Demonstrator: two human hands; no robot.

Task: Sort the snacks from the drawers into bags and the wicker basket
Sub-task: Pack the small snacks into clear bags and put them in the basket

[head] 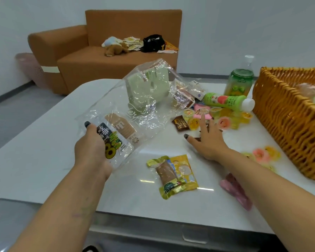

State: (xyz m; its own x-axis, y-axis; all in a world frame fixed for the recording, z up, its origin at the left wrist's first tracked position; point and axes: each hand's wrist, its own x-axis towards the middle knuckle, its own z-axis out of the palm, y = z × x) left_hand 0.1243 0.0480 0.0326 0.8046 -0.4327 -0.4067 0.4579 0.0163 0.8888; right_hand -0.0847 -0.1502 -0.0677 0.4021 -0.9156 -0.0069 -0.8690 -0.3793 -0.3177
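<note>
Left hand clamps clear bag mouth ready | right hand, fingers spread, reaches brown packet near wicker basket

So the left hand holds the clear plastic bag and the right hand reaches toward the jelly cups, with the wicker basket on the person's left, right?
Not quite: the head view shows the wicker basket on the person's right. The rest holds: the left hand holds the clear plastic bag, and the right hand reaches toward the jelly cups.

Golden-brown wicker basket, white table, orange-brown sofa.
</note>
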